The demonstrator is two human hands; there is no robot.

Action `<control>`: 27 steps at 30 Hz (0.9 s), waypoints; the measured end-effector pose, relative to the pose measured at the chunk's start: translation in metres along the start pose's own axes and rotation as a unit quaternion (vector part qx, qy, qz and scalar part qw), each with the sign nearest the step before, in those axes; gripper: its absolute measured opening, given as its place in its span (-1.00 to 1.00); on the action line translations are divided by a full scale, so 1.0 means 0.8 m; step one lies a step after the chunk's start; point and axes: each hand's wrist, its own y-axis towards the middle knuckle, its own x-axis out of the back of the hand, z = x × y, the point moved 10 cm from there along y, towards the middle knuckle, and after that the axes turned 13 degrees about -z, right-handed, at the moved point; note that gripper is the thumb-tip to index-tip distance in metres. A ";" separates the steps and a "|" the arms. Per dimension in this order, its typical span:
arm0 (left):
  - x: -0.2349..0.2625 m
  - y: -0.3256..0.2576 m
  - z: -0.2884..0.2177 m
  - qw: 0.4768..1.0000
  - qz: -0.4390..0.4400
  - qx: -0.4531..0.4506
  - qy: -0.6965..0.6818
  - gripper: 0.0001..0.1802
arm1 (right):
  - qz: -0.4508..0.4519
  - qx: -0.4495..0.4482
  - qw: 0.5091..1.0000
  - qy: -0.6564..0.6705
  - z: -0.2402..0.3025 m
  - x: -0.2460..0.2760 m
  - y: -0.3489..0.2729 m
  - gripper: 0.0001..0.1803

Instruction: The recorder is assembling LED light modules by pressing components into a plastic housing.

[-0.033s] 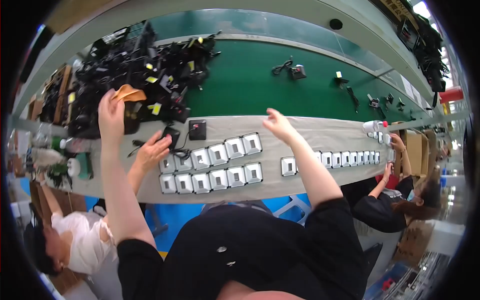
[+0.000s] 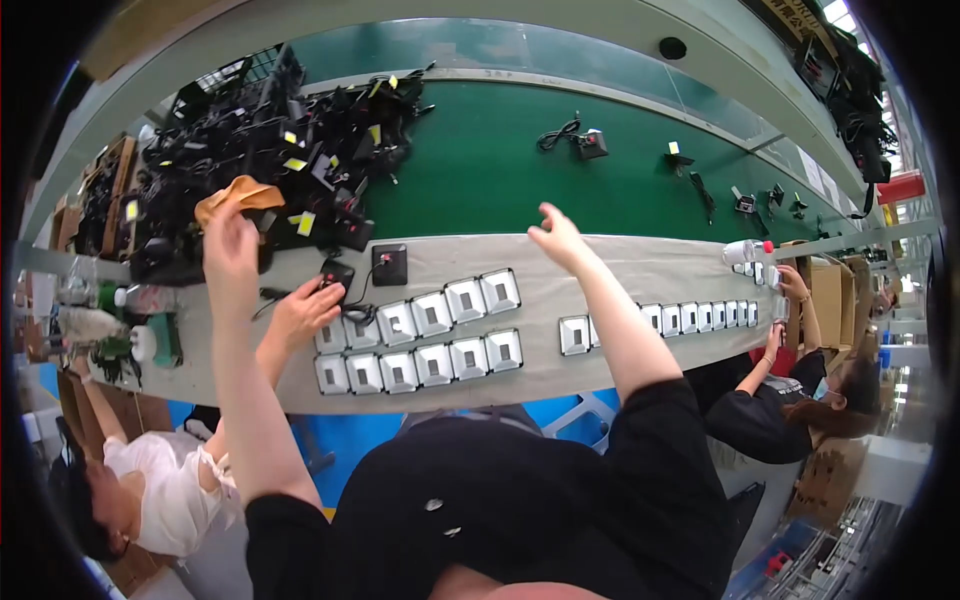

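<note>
My left hand [image 2: 232,248] is raised at the left, its fingers closed on an orange cloth [image 2: 248,194] beside a heap of black cabled parts [image 2: 230,150]. Motion blurs the fingertips. Over the green mat's front edge hovers my right hand [image 2: 560,242], holding nothing, thumb and forefinger apart. Between my arms lie two rows of square white lamp housings [image 2: 434,360] with dark centres. A co-worker's hand [image 2: 305,315] reaches in from the left and touches a small black cabled unit [image 2: 337,274]. A black square unit with a cable [image 2: 389,265] lies beside it.
A green mat [image 2: 480,170] covers the bench's far part, with a cabled black unit [image 2: 592,145] on it. Another row of housings [image 2: 688,318] runs right toward a second co-worker's hands [image 2: 776,340]. A plastic bottle [image 2: 746,252] lies near them. Bottles [image 2: 145,298] crowd the left end.
My left hand has moved slightly right and down, and the cloth in it has changed shape. The co-worker's left-side hand has shifted a little; my right hand has barely moved.
</note>
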 end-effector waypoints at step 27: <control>-0.151 -0.209 -0.186 0.825 0.207 0.337 -0.403 -0.51 | 0.285 -0.106 0.671 0.676 0.231 0.075 -0.082 -0.76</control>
